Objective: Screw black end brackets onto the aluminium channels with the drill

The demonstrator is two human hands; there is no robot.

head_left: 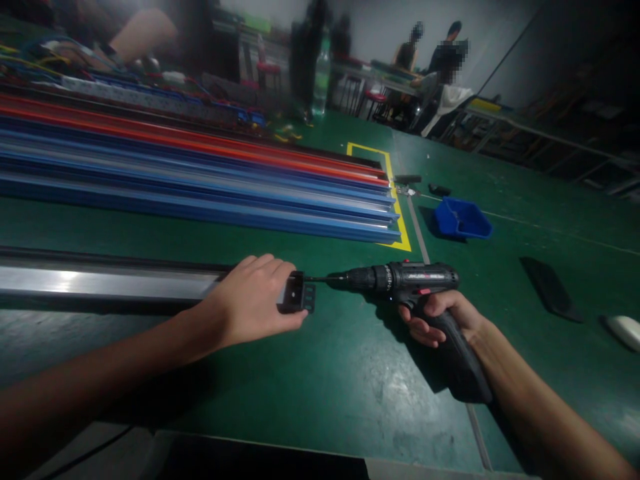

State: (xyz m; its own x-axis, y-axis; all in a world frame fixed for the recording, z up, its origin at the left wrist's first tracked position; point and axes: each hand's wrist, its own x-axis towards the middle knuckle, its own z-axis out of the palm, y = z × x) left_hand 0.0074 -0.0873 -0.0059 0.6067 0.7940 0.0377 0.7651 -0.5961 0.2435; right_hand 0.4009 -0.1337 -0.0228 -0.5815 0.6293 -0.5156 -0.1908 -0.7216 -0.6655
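My left hand (250, 300) is wrapped over the right end of a long black and silver metal profile (110, 277) lying on the green table. At that end sits a black bracket (309, 299) with slots, partly covered by my thumb and fingers. My right hand (445, 317) grips a black cordless drill (420, 277) by its handle. The drill lies level, pointing left, and its long thin bit (323, 279) reaches the upper part of the bracket end. Whether the bit sits in a screw is too small to tell.
Several blue profiles (200, 180) and red profiles (225, 140) lie behind, near yellow tape (403, 227). A blue bin (463, 219) stands right of them. Farther right are a flat black object (550, 290) and a white object (625, 330). A bottle (321, 77) and people are beyond.
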